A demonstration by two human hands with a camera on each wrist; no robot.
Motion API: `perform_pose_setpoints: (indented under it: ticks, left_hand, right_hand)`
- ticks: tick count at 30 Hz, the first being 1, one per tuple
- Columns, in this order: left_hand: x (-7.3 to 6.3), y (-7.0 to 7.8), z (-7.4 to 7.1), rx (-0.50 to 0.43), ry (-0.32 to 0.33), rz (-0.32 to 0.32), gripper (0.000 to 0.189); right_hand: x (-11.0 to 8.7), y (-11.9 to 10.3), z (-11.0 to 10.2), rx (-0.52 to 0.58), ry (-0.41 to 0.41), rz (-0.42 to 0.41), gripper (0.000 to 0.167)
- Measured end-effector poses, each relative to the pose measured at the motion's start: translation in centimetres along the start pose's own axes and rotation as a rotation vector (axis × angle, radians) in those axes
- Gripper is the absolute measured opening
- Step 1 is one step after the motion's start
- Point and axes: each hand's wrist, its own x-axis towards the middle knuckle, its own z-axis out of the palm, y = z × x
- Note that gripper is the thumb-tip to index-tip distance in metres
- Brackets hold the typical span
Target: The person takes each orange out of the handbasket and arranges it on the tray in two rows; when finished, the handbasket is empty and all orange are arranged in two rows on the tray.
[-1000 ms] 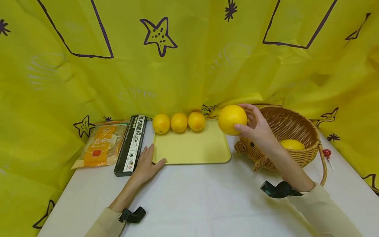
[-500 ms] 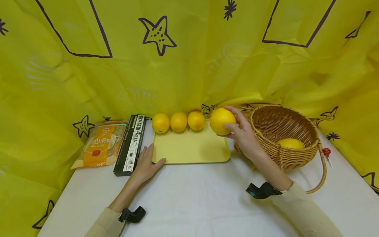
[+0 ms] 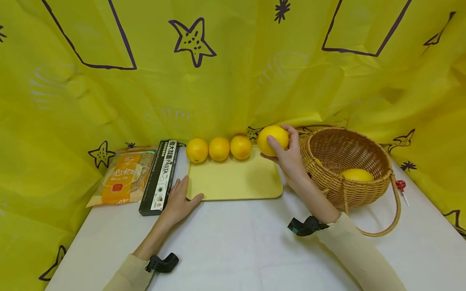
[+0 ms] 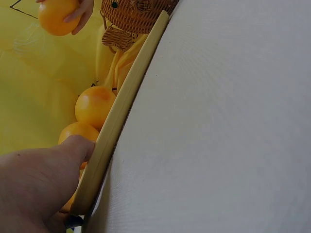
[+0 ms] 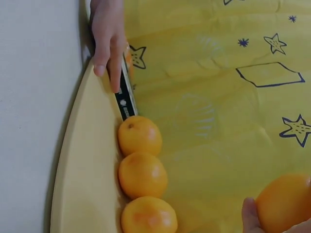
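My right hand point(image 3: 292, 159) grips an orange point(image 3: 272, 139) with fingers and thumb spread round its right side, above the tray's back right corner. Three oranges point(image 3: 219, 149) stand in a row along the back of the pale yellow tray point(image 3: 233, 182). In the right wrist view the held orange point(image 5: 284, 204) is at the lower right, apart from the row. My left hand point(image 3: 179, 202) rests at the tray's front left corner, its fingers along the left side and its thumb on the front edge. The left wrist view shows that hand point(image 4: 39, 179) against the tray's edge point(image 4: 124, 107).
A wicker basket point(image 3: 367, 197) with a looped handle stands right of the tray, a yellow fruit point(image 3: 356, 175) inside it. A lollipop point(image 3: 401, 186) lies beyond it. Left are a black pasta box point(image 3: 156, 182) and an orange food packet point(image 3: 121, 178). A yellow curtain point(image 3: 233, 81) hangs behind.
My right hand has moved left with the orange, from beside the basket to above the tray's back right corner, and has turned more upright. My left hand stays at the tray's corner.
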Motion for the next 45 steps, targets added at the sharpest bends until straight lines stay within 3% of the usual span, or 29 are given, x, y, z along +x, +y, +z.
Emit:
perform_pose_setpoints:
  ticks: [7,13,20,32,45]
  left_hand:
    - [0.1,0.2,0.0,-0.002,-0.01,-0.006,0.09]
    - [0.0,0.1,0.1,-0.005,-0.002,0.001,0.091]
    - [0.1,-0.2,0.0,-0.001,0.006,-0.001,0.091]
    - [0.0,-0.2,0.1,-0.006,0.005,-0.001,0.09]
    - [0.0,-0.1,0.1,-0.014,0.006,0.0,0.09]
  right_hand:
    - [0.8,1.3,0.3,-0.06,0.093,0.075,0.073]
    - [1.8,2.6,0.1,-0.1,0.17,0.084,0.074]
    - [4.1,4.8,-0.1,-0.275,0.244,0.09,0.08]
    - [6.4,8.0,0.2,-0.366,0.238,0.102,0.084]
    - [7.6,8.7,0.0,-0.566,0.21,0.034,0.08]
